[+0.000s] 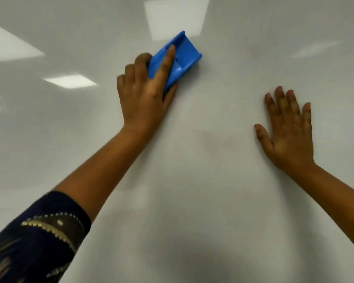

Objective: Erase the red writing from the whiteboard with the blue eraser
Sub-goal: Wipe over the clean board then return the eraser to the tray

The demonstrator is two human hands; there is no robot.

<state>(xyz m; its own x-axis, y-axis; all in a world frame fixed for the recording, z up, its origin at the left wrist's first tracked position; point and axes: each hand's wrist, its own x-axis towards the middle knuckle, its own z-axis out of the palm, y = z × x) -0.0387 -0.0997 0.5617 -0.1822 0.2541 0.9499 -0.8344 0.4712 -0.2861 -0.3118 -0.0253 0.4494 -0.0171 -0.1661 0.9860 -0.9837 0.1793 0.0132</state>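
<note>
Fingers [169, 58] of the left hand [143, 94] are curling round the blue eraser [184, 56], with the forefinger lying straight along its back and the other fingers wrapping its left edge; the thumb is tucking in under its lower end. The eraser is sitting just above the centre of the frame, tilted so that its far end is pointing toward the upper right, and it is pressing flat against the whiteboard [213, 180]. The right hand [288, 135] is resting flat on the board in the right half of the frame, well apart from the eraser, its fingers lying straight and slightly spread, holding nothing. The board is filling the whole view and is looking pale grey; a faint dark smudge is showing at upper right, near the top edge. Bright patches of reflected ceiling light [70, 81] are shining at the left and top. A dark patterned sleeve [37, 237] is covering the left arm at the lower left corner.
</note>
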